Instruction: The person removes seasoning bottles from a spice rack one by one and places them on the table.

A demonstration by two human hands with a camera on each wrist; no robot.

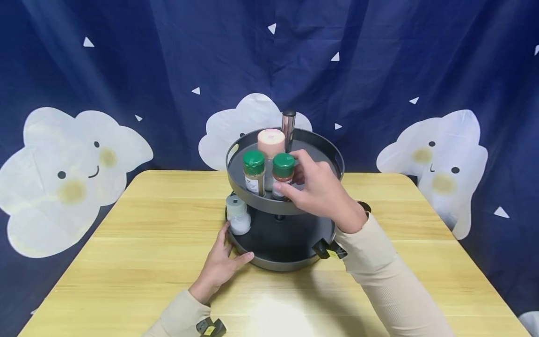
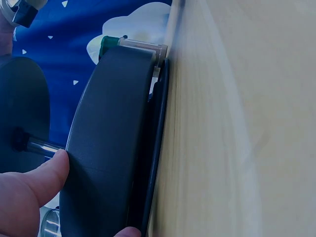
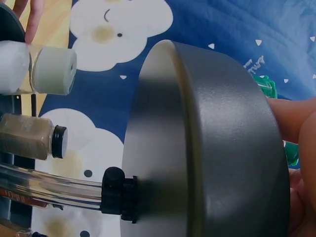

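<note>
A dark grey two-tier round rack [image 1: 278, 267] stands on the table. On its upper tray, my right hand [image 1: 322, 187] pinches a green-capped spice bottle [image 1: 283, 171] with reddish contents between thumb and fingers. Beside it are another green-capped bottle [image 1: 254, 173] with brownish contents and a taller jar [image 1: 271, 142] with a pale pink lid. My left hand [image 1: 221, 264] holds the lower tray's left front rim, thumb along the front and fingers at the side. A jar [image 1: 238, 215] of white contents with a pale lid sits just inside that rim. The right hand's fingertips are partly hidden behind the bottle.
A metallic post [image 1: 288, 128] rises through the upper tray. In the right wrist view, a black-lidded jar [image 3: 29, 136] of brown contents stands beneath that tray. The wooden table [image 1: 126, 262] ends at a blue curtain [image 1: 168, 47] with cloud prints.
</note>
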